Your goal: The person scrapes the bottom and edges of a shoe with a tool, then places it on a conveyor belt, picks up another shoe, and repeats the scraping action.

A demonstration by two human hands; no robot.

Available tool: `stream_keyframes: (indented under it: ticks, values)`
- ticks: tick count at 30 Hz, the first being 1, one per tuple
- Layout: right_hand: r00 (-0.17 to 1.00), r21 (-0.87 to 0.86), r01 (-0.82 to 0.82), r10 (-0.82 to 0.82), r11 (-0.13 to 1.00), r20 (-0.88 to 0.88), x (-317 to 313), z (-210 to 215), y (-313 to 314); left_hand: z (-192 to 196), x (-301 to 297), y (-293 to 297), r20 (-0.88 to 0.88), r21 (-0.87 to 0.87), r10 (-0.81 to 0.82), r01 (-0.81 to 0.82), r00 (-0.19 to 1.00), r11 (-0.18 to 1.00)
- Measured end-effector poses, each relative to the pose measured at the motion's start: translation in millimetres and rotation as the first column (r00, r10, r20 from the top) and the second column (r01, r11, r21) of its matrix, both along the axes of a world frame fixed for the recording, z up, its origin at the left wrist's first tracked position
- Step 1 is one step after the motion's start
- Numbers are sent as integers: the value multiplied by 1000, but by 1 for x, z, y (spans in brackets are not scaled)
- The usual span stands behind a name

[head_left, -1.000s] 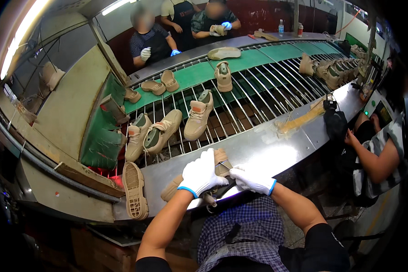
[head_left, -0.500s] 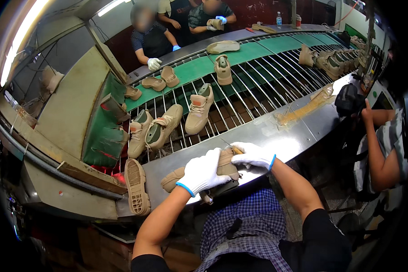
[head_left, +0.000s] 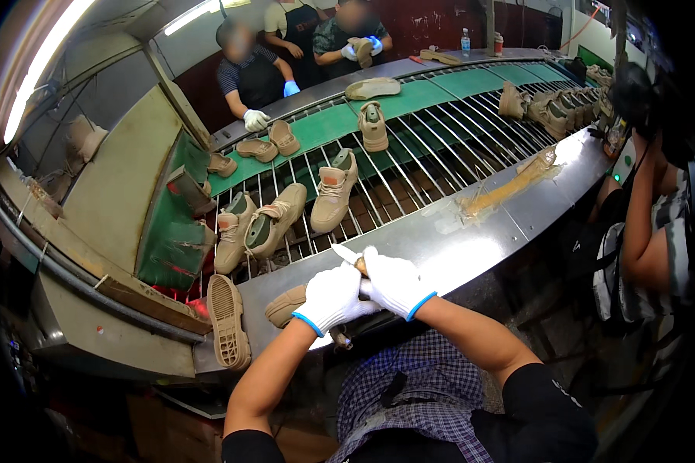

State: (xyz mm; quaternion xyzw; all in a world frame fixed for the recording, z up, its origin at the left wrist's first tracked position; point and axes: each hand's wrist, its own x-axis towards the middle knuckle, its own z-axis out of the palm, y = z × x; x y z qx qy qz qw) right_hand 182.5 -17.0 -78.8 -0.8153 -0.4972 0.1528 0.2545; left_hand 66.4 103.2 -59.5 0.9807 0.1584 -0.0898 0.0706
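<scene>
My left hand (head_left: 336, 297), in a white glove with a blue cuff, is closed over a tan shoe sole (head_left: 283, 305) at the bench's near edge. The sole's left end shows; the rest is hidden under my hands. My right hand (head_left: 398, 284), gloved alike, is wrapped round a small knife (head_left: 345, 253) with a brownish handle, its pale blade pointing up and left. Both hands touch, thumbs close together. Left of them another tan sole (head_left: 228, 322) lies with its ridged tread facing up.
Beyond the metal bench (head_left: 432, 255), tan lace-up shoes (head_left: 334, 191) stand on a rack of metal rods (head_left: 432, 147). More shoes and soles lie on the green strip (head_left: 324, 122). Several people (head_left: 251, 77) stand across; someone (head_left: 652, 239) is at the right.
My right hand has moved left against my left hand, and the knife has swung with it over the sole. Across the rack, one person's hands have turned the shoe they hold.
</scene>
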Motion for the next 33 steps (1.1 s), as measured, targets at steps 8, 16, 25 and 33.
stream_keyframes:
  ticks: [8,16,25,33]
  values:
    - [987,-159,159,-154,974,44,86,-55,-66,-13,-94,-80,757,38,-164,208,633,977]
    - [962,391,-90,182,916,-205,48,-58,-22,-83,-115,-107,754,172,-127,-7,645,985]
    - [922,89,-208,226,974,-316,-3,-42,-41,-105,-132,-41,794,370,-296,-35,532,928]
    - [915,-90,-325,288,942,-283,5,2,37,-54,-124,-30,729,307,-337,156,596,939]
